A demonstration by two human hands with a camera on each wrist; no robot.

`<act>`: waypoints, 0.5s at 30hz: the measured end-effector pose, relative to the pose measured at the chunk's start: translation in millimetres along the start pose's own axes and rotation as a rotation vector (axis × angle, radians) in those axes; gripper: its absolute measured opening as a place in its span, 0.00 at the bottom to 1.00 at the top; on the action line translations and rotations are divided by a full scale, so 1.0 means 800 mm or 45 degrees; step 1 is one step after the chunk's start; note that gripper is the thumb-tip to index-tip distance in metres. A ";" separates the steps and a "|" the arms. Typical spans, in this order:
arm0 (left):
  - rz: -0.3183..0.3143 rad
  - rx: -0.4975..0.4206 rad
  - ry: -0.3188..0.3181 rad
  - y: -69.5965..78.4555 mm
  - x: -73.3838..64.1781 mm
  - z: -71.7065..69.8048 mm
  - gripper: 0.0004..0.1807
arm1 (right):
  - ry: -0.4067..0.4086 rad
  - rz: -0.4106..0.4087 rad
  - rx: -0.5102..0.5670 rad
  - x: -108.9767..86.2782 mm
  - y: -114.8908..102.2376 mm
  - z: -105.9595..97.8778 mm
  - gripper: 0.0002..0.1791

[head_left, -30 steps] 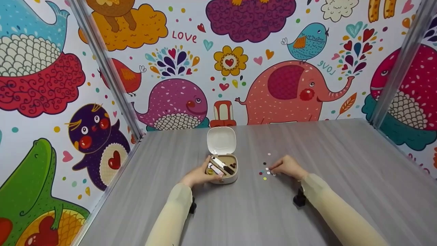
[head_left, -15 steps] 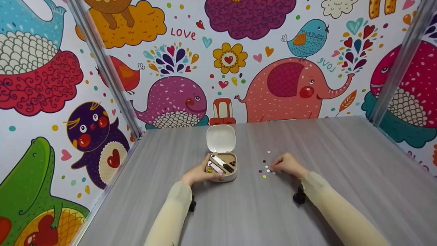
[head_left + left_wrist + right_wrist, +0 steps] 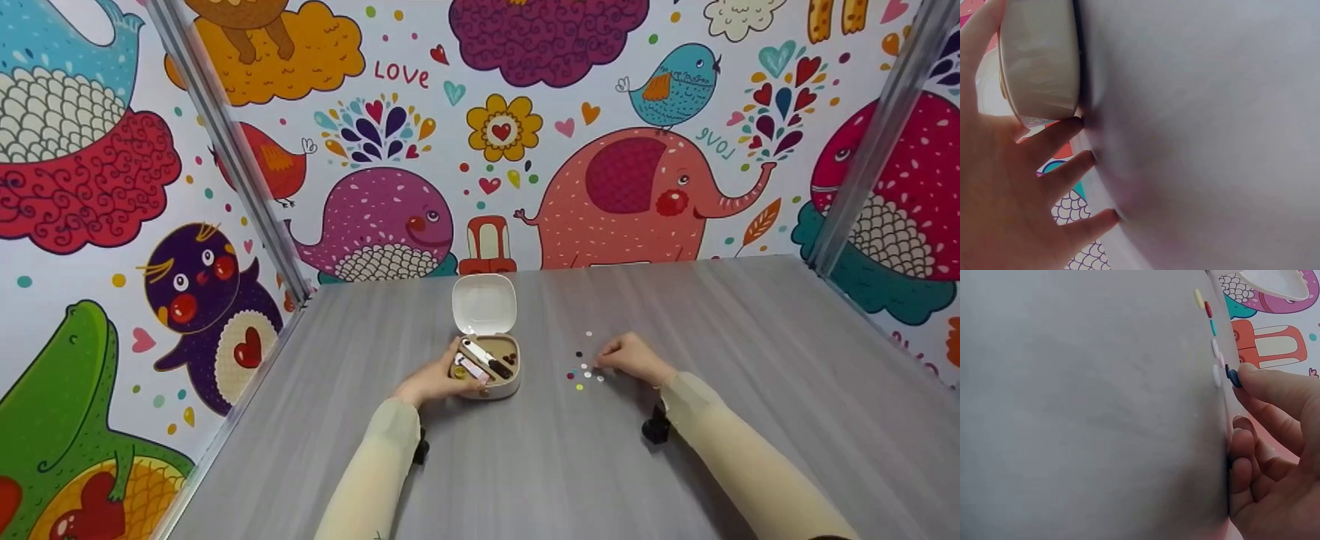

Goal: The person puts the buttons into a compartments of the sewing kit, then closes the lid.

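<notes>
A white box (image 3: 501, 391) with its lid raised stands on the table, divided into compartments. My left hand (image 3: 435, 380) grips its left side; in the left wrist view the thumb lies at the rim, and the other fingers spread below toward the tabletop. Inside lie a long white-and-dark item (image 3: 486, 357), a pink-and-white piece (image 3: 471, 368), a round yellowish piece (image 3: 459, 372) and small dark brown pieces (image 3: 509, 359). Over to the right, my right hand (image 3: 634, 358) pinches a dark blue button (image 3: 1234, 378) between thumb and forefinger, close over the table beside several loose buttons (image 3: 588, 375).
The loose buttons include a yellow one (image 3: 579, 387), a dark red one (image 3: 570, 376) and a black one (image 3: 579, 354). The grey table (image 3: 540, 465) meets printed panels (image 3: 615, 225) at the back and sides, with metal posts (image 3: 232, 150) in the corners.
My right hand has shifted slightly up and away from the loose buttons, a button in its fingertips. The left hand stays on the box.
</notes>
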State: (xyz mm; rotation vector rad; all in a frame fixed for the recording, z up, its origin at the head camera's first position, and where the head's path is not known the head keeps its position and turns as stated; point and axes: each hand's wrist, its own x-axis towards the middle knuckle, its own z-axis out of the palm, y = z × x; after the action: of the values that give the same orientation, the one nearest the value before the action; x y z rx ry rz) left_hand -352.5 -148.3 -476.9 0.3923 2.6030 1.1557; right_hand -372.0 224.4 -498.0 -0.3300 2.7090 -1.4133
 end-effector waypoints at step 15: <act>-0.015 0.001 -0.007 -0.001 0.000 -0.003 0.62 | -0.023 0.004 0.023 0.009 -0.023 -0.017 0.06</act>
State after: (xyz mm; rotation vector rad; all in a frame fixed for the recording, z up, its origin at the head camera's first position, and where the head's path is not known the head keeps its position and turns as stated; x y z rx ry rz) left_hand -353.3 -150.2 -476.1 0.3790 2.5976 1.1484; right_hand -377.9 223.6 -475.3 -0.3357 2.6797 -1.4257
